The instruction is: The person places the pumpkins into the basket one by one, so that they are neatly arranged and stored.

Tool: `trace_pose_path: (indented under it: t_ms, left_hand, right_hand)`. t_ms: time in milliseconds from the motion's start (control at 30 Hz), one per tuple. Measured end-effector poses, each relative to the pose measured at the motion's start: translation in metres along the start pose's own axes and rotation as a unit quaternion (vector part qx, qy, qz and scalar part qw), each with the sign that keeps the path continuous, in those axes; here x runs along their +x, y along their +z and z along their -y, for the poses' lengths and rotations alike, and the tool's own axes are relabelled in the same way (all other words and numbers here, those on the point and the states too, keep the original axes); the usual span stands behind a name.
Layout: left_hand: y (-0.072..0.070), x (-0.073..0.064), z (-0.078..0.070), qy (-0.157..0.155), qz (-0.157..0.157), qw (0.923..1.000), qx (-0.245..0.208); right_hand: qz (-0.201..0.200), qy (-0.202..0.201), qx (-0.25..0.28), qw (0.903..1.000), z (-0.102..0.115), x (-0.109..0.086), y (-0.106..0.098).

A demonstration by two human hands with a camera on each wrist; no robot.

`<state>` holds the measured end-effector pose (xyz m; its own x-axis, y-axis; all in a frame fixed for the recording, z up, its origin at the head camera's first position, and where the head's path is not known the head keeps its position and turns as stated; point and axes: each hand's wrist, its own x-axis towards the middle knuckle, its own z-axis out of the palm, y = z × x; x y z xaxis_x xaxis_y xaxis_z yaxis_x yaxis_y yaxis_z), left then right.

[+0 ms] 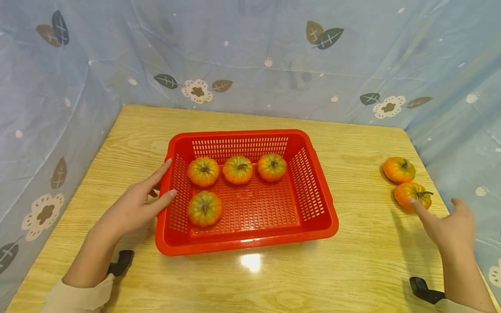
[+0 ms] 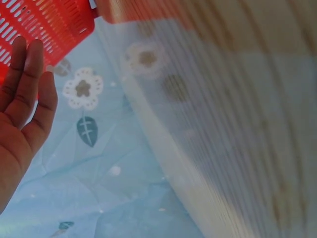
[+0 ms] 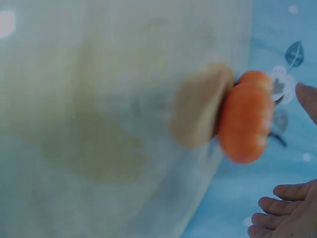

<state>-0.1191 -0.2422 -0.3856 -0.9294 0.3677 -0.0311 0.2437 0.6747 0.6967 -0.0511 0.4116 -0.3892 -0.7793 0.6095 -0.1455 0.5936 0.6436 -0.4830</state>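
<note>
A red plastic basket (image 1: 250, 244) stands on the table with several small orange-green pumpkins inside, among them a front-left pumpkin (image 1: 205, 208). My left hand (image 1: 137, 204) is at the basket's left side, with thumb and index fingertips on the rim. In the left wrist view, its straight fingers (image 2: 32, 74) lie along the outside of the basket wall. Far to the right, two more pumpkins sit close together: a rear pumpkin (image 1: 398, 169) and a nearer pumpkin (image 1: 411, 195). My right hand (image 1: 450, 226) is spread beside the nearer one, a fingertip overlapping it in the head view.
The wooden table (image 1: 364, 261) extends between the basket and the right-hand pumpkins. Blue patterned cloth (image 1: 250, 56) hangs behind the table and along both sides. The right-hand pumpkins are near the table's right edge.
</note>
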Motion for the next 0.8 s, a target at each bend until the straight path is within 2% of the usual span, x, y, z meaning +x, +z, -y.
trace_pose_path:
  t_ms: [167,500,667,800]
  left_hand:
    - [0.0,0.0,0.0,0.003,-0.003,1.0,0.0]
    - [0.0,-0.001,0.0,-0.005,-0.003,1.0,0.001]
    - [0.0,-0.001,-0.001,-0.004,-0.003,1.0,0.004]
    - [0.0,-0.001,-0.001,0.0,-0.006,1.0,0.006]
  right_hand:
    - [0.02,0.011,-0.004,0.9997,-0.02,0.003,0.004]
    - [0.094,-0.038,-0.023,0.9946,-0.03,0.014,0.008]
    - [0.099,-0.058,-0.017,0.9932,-0.027,0.022,0.011]
    - [0.089,-0.061,-0.016,0.9941,-0.021,0.028,0.013]
